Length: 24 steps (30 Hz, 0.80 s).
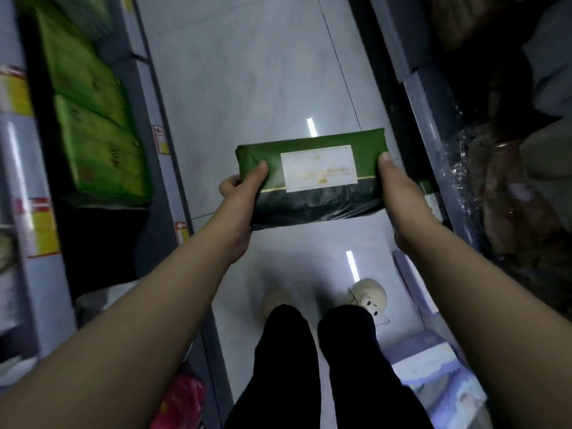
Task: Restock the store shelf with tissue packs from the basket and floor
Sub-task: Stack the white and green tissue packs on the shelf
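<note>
Tissue pack, dark green with a pale label, is gripped at both short ends. Its left end is clasped by the left hand, the thumb laid on the top face and a finger curled round the edge. Its right end is clasped by the right hand, thumb on top, the fingers hidden underneath. The pack is held in the air over the grey tiled floor. Left of the pack, light green packs are stacked on a shelf. Below the pack a pale shoe is seen, and to its lower right purple-and-white packs are piled.
</note>
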Tool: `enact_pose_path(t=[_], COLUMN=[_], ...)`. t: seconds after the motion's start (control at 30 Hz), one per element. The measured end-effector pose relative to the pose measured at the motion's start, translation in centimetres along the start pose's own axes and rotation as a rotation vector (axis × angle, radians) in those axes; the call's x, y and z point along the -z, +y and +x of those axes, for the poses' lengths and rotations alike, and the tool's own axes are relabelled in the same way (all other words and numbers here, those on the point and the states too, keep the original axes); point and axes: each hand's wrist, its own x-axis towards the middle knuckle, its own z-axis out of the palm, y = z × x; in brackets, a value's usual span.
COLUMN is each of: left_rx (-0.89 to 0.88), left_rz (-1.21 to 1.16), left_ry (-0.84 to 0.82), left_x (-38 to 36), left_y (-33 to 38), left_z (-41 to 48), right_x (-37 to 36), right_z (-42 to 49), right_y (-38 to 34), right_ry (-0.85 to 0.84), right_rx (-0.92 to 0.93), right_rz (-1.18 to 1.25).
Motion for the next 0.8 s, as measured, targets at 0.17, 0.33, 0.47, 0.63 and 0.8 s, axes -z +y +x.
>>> enact_pose_path(t=[0.17,0.33,0.47,0.63,0.8], left_rx=[-0.253,-0.484,-0.678,-0.846,-0.987], left_rz=[-0.164,-0.262,-0.344,-0.397,-0.487], left_ry=[0.083,0.173,0.286,0.493,0.771], left_x=[5.0,9.2,11.7,13.2,14.1], left_y=[7.1,14.5,19.3,22.7,24.0], left_z=[-10.8,-22.3,-29.9,-37.0,-44.2], right_x=[-2.5,-4.7,-6.5,-8.8,-11.4], right_z=[-9.1,-18.3,-23.5,-27.9,-32.9], right_y=[-11.5,-22.9,-29.7,-37.1,-42.2], right_ry=[-0.168,-0.266,-0.362,-0.565,-0.807], right_rx=[0.182,0.401,0.537,0.693,0.826], right_rz=[0.012,-0.012,0.015,-0.006,-0.028])
